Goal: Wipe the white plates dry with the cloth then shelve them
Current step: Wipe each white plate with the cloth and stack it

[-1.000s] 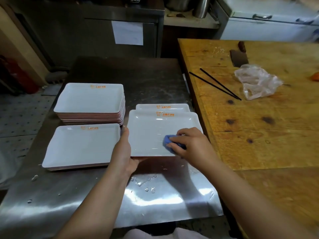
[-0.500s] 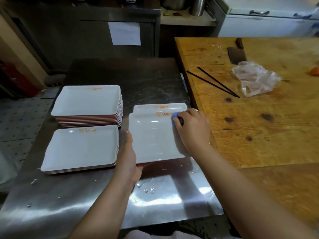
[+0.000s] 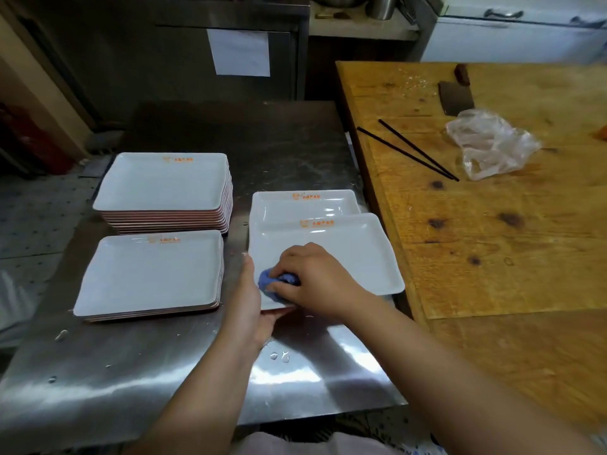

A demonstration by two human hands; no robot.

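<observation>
The steel bench [image 3: 203, 372] carries 2 stacks of white plates at left. At its right edge, the top plate [image 3: 348, 254] lies over another. The left hand [image 3: 248, 303] grips its near-left corner. The right hand [image 3: 312, 277], fingers curled, presses the blue cloth [image 3: 267, 282] onto that corner.

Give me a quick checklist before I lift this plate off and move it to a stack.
1. Left hand grips the near-left corner of the top plate: ok.
2. Right hand holds the blue cloth on the plate: ok.
3. Plate fully dry: cannot tell.
4. Near stack has a bare top to take it: ok.
5. Steel table dry: not ok, droplets show.
6. Plate underneath lies flat: ok.
</observation>
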